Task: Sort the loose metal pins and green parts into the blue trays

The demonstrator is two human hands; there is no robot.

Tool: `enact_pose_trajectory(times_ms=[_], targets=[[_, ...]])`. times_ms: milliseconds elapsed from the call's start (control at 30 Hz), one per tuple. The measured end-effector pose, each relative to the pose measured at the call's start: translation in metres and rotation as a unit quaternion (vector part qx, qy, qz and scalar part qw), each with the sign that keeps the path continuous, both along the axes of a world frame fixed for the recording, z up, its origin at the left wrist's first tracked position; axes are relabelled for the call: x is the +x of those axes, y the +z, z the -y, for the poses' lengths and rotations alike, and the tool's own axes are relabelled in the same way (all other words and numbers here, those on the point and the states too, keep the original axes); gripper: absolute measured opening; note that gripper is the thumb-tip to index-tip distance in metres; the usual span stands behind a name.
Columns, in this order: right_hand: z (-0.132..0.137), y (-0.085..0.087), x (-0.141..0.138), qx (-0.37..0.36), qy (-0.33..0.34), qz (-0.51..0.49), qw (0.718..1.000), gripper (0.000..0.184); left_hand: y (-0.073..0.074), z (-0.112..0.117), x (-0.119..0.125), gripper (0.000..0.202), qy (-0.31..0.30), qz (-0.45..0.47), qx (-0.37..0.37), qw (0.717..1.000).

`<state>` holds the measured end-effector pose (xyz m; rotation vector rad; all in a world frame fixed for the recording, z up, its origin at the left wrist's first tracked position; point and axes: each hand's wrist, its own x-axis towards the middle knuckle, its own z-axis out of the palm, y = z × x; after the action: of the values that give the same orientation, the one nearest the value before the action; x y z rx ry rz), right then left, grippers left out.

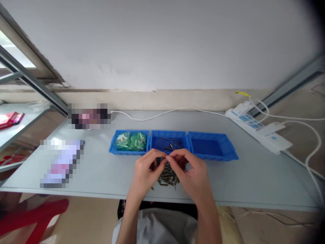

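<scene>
Left bin (127, 153): green bags (132, 144), pale pieces
Middle bin (156, 144): loose pins (170, 145)
Right bin (210, 147): nearest the worktop's (101, 176) right edge
Pin pile (167, 178): by the front edge's middle
Left hand (149, 166), right hand (191, 169): fingertips pinched close; can't tell what's held

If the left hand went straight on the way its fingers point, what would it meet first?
The left hand would probably meet the right hand first, as it lies directly opposite; whether the two touch is unclear.
</scene>
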<state>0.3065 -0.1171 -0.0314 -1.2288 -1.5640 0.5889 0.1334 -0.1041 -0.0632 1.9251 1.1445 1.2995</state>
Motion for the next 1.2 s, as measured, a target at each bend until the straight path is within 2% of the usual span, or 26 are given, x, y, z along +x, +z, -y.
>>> enact_pose_trajectory(times_ms=[333, 733, 1200], targets=[[0.0004, -0.0017, -0.0019, 0.003, 0.008, 0.01, 1.0, 0.01, -0.0019, -0.0003, -0.001, 0.01, 0.0, -0.011, -0.016, 1.0], [-0.0003, -0.0082, 0.0042, 0.022, 0.017, 0.069, 0.997, 0.009, -0.001, 0.001, -0.0004, 0.009, -0.012, -0.016, -0.033, 0.999], [0.0023, -0.0041, 0.0016, -0.001, 0.022, 0.034, 0.999, 0.007, -0.0012, 0.0014, -0.0003, 0.008, 0.001, -0.019, -0.026, 0.999]])
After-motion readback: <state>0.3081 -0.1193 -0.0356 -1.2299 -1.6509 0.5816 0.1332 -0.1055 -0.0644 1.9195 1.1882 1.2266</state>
